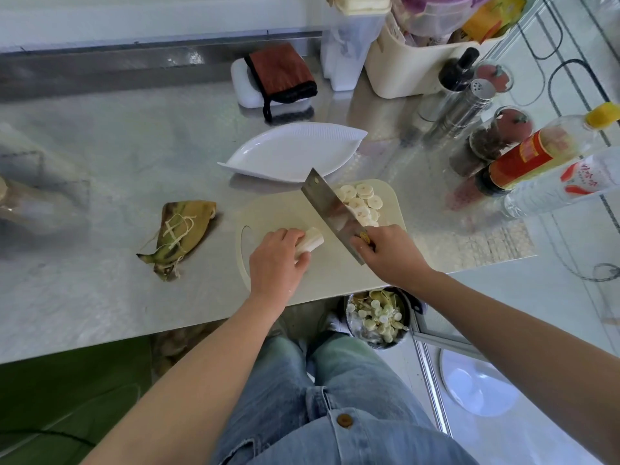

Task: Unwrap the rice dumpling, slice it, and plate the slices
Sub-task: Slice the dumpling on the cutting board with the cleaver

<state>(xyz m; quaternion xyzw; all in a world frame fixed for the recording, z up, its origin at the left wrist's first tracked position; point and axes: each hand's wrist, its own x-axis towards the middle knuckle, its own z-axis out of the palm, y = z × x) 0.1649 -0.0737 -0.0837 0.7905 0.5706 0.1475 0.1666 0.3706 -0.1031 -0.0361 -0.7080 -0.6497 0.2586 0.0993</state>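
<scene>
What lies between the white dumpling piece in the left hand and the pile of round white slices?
The broad steel cleaver blade, in the head view.

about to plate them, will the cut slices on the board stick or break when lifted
Probably sticky: the slices lie overlapped in a heap beside the cleaver. Likely soft and bendy, being cut thin. Unlikely to roll, lying flat on the cutting board.
</scene>
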